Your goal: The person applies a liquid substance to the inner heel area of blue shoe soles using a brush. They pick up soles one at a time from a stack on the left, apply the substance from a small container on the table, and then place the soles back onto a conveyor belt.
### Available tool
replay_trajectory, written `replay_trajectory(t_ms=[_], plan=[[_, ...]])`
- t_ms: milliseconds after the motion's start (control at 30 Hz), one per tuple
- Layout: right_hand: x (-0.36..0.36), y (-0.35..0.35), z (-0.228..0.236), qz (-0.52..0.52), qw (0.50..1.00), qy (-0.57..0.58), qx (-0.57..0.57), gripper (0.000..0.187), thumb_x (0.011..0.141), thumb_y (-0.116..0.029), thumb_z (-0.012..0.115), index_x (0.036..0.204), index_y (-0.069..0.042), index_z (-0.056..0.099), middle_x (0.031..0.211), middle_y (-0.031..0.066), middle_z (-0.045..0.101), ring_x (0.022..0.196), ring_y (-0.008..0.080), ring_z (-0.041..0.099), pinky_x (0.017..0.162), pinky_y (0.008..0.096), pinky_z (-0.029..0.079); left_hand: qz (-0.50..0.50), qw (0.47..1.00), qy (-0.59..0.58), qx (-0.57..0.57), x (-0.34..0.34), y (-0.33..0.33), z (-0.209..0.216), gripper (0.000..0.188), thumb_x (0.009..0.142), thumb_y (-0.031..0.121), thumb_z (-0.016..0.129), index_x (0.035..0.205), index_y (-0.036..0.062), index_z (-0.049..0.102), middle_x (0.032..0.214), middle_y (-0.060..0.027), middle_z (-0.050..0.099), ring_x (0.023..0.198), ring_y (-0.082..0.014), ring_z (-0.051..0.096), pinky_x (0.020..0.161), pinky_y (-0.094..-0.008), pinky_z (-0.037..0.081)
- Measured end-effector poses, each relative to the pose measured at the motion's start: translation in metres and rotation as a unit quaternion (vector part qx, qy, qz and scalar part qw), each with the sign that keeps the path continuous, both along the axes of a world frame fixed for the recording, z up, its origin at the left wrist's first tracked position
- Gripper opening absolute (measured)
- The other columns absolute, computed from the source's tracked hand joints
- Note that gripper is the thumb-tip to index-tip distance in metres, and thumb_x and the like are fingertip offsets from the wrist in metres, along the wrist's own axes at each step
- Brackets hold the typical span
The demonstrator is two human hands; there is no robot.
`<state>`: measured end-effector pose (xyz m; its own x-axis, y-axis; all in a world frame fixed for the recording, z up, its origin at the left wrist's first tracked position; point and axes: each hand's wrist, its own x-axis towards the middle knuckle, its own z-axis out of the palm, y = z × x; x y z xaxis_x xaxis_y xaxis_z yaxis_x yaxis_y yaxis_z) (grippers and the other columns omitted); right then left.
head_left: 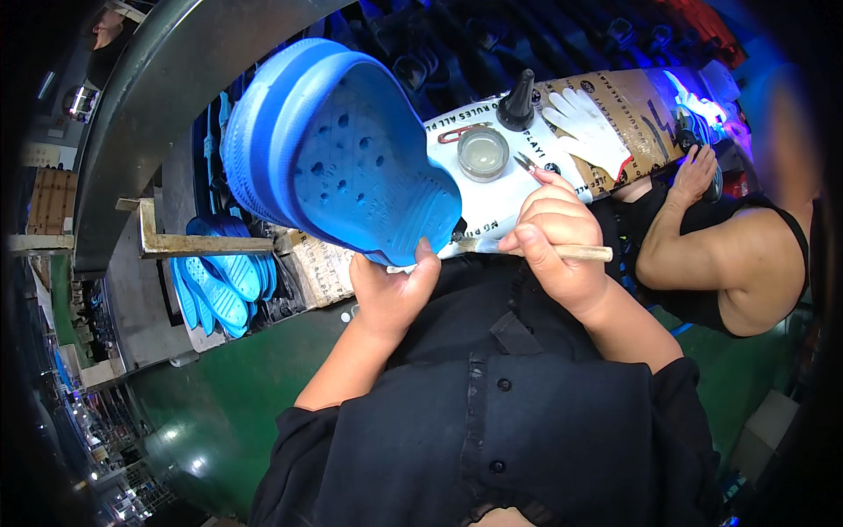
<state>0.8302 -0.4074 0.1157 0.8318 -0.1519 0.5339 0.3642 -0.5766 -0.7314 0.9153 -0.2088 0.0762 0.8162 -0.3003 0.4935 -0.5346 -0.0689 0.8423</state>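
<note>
Blue clog held above left hand.

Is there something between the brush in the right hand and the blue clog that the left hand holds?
Nothing visible. The right hand holds the brush, whose tip reaches the blue clog held up by the left hand.

Blue perforated foam clog: held aloft, tilted, heel end pinched by the left fingers, toe pointing up and away. Small brush: wooden handle gripped within the right fingers, bristle tip apparently touching the clog's heel edge.
</note>
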Motion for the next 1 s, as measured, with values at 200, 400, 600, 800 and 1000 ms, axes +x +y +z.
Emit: replay_trajectory(t_ms=[200, 400, 600, 800, 1000], plan=[[0.0023, 0.0002, 0.0033, -0.023, 0.999, 0.0, 0.032, 0.024, 0.086, -0.017, 0.059, 0.065, -0.009, 0.067, 0.061, 0.0033, 0.059, 0.064, 0.0207, 0.057, 0.094, 0.042, 0.039, 0.004, 1.0, -0.004, -0.005, 0.0, -0.003, 0.0045, 0.03, 0.071, -0.002, 0.067, 0.098, -0.0029, 0.055, 0.085, -0.0116, 0.064, 0.074, -0.0194, 0.064, 0.069, -0.0295, 0.05], [0.0018, 0.0018, 0.0057, 0.016, 1.0, 0.015, -0.006, 0.023, 0.087, -0.014, 0.059, 0.066, -0.005, 0.066, 0.061, 0.0055, 0.06, 0.065, 0.0212, 0.056, 0.077, 0.0346, 0.043, 0.011, 1.0, -0.011, -0.009, 0.0025, -0.0006, 0.0033, 0.03, 0.071, -0.002, 0.066, 0.099, -0.0031, 0.054, 0.085, -0.0119, 0.064, 0.073, -0.02, 0.064, 0.069, -0.0299, 0.05], [0.0035, 0.0036, 0.0026, -0.007, 0.995, -0.018, 0.103, 0.023, 0.087, -0.011, 0.059, 0.066, -0.003, 0.066, 0.064, 0.0081, 0.062, 0.064, 0.0222, 0.056, 0.066, 0.0323, 0.043, 0.007, 1.0, -0.016, 0.007, 0.0036, -0.0008, 0.005, 0.031, 0.072, -0.001, 0.066, 0.1, -0.0035, 0.053, 0.083, -0.0123, 0.065, 0.073, -0.0195, 0.065, 0.068, -0.0297, 0.051], [0.0053, 0.0063, 0.0016, 0.004, 1.0, -0.015, 0.026, 0.021, 0.085, -0.01, 0.061, 0.067, -0.003, 0.067, 0.063, 0.0082, 0.062, 0.063, 0.0224, 0.056, 0.065, 0.0324, 0.043, 0.007, 1.0, -0.011, 0.007, 0.0041, -0.002, 0.0053, 0.035, 0.071, -0.001, 0.066, 0.103, -0.0039, 0.052, 0.085, -0.0123, 0.065, 0.074, -0.0194, 0.065, 0.069, -0.0292, 0.051], [0.0044, 0.0028, 0.002, -0.028, 0.997, -0.016, 0.067, 0.022, 0.086, -0.011, 0.06, 0.066, -0.004, 0.066, 0.064, 0.0066, 0.062, 0.064, 0.022, 0.056, 0.068, 0.0325, 0.042, 0.008, 1.0, 0.022, 0.001, 0.0044, -0.001, 0.0013, 0.041, 0.071, -0.001, 0.066, 0.108, -0.0033, 0.049, 0.088, -0.013, 0.064, 0.076, -0.0192, 0.065, 0.07, -0.0289, 0.051]])
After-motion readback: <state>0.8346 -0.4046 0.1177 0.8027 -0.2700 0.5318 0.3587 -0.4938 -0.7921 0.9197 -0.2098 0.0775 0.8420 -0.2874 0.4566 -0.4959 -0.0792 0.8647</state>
